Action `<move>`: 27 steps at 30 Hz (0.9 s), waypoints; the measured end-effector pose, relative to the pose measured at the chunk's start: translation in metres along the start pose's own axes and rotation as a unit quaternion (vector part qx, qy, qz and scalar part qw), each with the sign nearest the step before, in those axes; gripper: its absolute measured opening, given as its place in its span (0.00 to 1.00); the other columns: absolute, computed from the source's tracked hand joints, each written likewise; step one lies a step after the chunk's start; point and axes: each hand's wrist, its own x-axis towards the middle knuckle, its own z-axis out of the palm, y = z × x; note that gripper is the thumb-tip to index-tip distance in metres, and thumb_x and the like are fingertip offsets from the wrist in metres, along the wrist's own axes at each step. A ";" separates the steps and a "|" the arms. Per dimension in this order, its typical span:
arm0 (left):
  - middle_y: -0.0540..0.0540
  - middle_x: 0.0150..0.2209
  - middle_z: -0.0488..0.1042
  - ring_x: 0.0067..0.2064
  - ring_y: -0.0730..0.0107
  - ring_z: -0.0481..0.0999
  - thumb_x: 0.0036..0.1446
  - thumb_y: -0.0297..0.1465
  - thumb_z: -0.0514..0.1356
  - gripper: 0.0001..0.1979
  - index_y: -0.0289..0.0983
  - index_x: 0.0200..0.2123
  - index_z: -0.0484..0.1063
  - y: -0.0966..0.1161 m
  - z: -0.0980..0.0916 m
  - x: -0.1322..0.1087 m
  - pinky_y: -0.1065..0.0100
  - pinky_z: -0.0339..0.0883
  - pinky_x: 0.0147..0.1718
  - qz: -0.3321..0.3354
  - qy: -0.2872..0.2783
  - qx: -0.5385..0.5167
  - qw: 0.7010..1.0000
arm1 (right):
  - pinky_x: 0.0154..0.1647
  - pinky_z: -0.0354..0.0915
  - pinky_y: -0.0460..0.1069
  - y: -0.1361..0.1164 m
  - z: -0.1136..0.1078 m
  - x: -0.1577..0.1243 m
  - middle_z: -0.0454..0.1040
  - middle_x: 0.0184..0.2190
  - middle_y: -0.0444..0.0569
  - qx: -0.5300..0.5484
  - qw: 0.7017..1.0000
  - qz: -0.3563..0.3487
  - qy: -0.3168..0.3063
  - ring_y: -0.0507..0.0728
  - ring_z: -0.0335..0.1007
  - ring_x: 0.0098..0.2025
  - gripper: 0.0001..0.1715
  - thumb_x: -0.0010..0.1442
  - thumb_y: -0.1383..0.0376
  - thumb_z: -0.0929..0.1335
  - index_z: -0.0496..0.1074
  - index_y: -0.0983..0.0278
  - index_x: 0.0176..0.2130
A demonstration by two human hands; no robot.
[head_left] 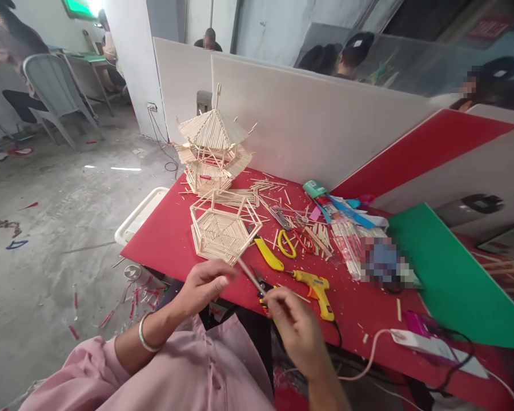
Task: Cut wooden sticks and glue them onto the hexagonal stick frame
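- The left hand (205,285) and right hand (293,325) each keep a grip pinched tight on one end of a thin stick (249,276), probably to steady it, above the near edge of the tabletop (163,240).
- A hexagonal stick frame (223,228) lies flat at twelve o'clock of the left hand, within easy reach.
- The glue gun (317,288) rests at one o'clock of the right hand, with its nozzle toward the stick.
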 end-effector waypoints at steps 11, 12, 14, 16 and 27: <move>0.50 0.24 0.73 0.14 0.83 0.63 0.53 0.43 0.67 0.18 0.33 0.28 0.70 0.012 0.008 0.010 0.79 0.55 0.10 -0.019 0.127 -0.157 0.979 | 0.36 0.70 0.48 -0.009 0.058 -0.007 0.79 0.39 0.51 0.170 0.982 0.056 -0.054 0.57 0.75 0.37 0.23 0.59 0.50 0.70 0.75 0.60 0.49; 0.51 0.23 0.72 0.14 0.83 0.63 0.51 0.43 0.68 0.19 0.34 0.27 0.69 0.012 0.009 0.010 0.79 0.56 0.10 -0.021 0.137 -0.152 0.979 | 0.34 0.69 0.47 -0.012 0.059 -0.004 0.79 0.35 0.49 0.157 0.985 0.046 -0.054 0.56 0.74 0.33 0.20 0.59 0.51 0.70 0.77 0.60 0.45; 0.53 0.21 0.69 0.15 0.82 0.63 0.48 0.44 0.70 0.21 0.35 0.26 0.68 0.013 0.008 0.011 0.78 0.57 0.11 -0.018 0.160 -0.129 0.978 | 0.29 0.66 0.46 -0.019 0.063 0.001 0.76 0.25 0.46 0.130 0.990 0.032 -0.050 0.54 0.70 0.27 0.16 0.61 0.53 0.69 0.78 0.61 0.35; 0.54 0.19 0.66 0.16 0.82 0.62 0.48 0.47 0.69 0.22 0.35 0.25 0.68 0.016 0.006 0.011 0.77 0.57 0.14 -0.004 0.167 -0.087 0.982 | 0.25 0.63 0.45 -0.024 0.067 0.005 0.71 0.20 0.44 0.125 0.991 0.032 -0.035 0.52 0.66 0.23 0.18 0.63 0.53 0.67 0.76 0.62 0.29; 0.49 0.20 0.68 0.21 0.78 0.63 0.58 0.46 0.61 0.21 0.33 0.24 0.73 0.023 -0.004 0.012 0.75 0.60 0.21 0.000 0.096 0.075 0.993 | 0.18 0.55 0.44 -0.029 0.077 0.008 0.61 0.13 0.38 0.177 0.981 0.077 -0.038 0.49 0.58 0.16 0.21 0.65 0.51 0.64 0.71 0.62 0.27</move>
